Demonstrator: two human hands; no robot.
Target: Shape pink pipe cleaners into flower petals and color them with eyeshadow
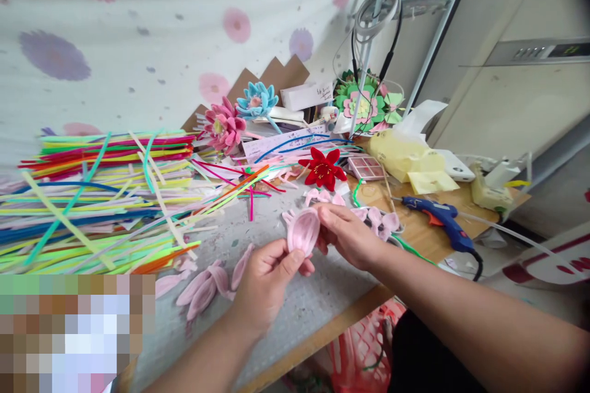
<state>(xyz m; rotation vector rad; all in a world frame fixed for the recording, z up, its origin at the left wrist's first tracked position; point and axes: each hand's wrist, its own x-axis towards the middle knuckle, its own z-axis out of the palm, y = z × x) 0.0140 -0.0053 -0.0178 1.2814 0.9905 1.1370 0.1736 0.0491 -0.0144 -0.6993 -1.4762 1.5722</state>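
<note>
Both my hands hold one pale pink pipe-cleaner petal (303, 230) above the table. My left hand (266, 276) pinches its lower edge between thumb and fingers. My right hand (348, 234) grips its right side with closed fingers. More finished pink petals (205, 285) lie on the table just left of my left hand, and a few others (380, 221) lie behind my right hand.
A big heap of coloured pipe cleaners (96, 196) fills the left. Finished flowers stand behind: pink (225, 126), blue (257, 100), red (322, 167). A blue glue gun (440, 218) lies at the right, near yellow paper (410, 156). The table's wooden edge (322, 334) runs below my hands.
</note>
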